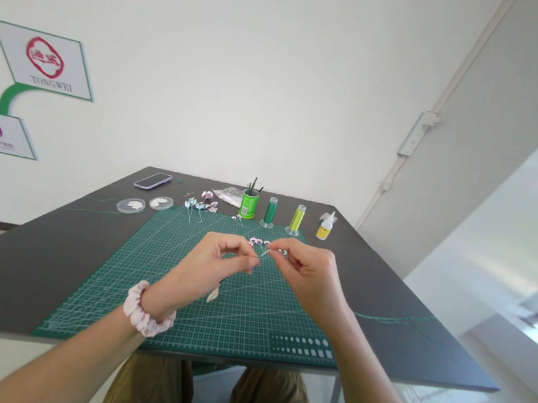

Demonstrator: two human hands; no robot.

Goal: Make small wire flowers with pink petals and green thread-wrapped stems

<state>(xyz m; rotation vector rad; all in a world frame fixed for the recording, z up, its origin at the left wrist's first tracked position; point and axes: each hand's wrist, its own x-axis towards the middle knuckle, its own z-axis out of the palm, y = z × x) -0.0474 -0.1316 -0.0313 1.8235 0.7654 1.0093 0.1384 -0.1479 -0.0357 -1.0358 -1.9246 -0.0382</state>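
Observation:
Above the cutting mat (176, 282), my left hand (227, 257) is closed in a pinch, with thumb and forefinger pressed together. My right hand (309, 271) pinches as well, fingertips close to the left ones. A thin pale strand (265, 253) spans the small gap between both fingertips; whether it is thread or wire I cannot tell. Below my left hand shows a small off-white piece (213, 294), partly covered by the fingers. Small pink-and-white flowers (259, 242) on thin stems appear just behind the fingertips, partly hidden by my right hand.
Toward the back stand a green can (249, 205) of tools, a dark green spool (270, 212), a yellow-green spool (296, 220) and a glue bottle (326, 227). Blue flowers (191, 203), shallow dishes (131, 206) and a phone (153, 180) lie left. Green thread (393, 320) trails right.

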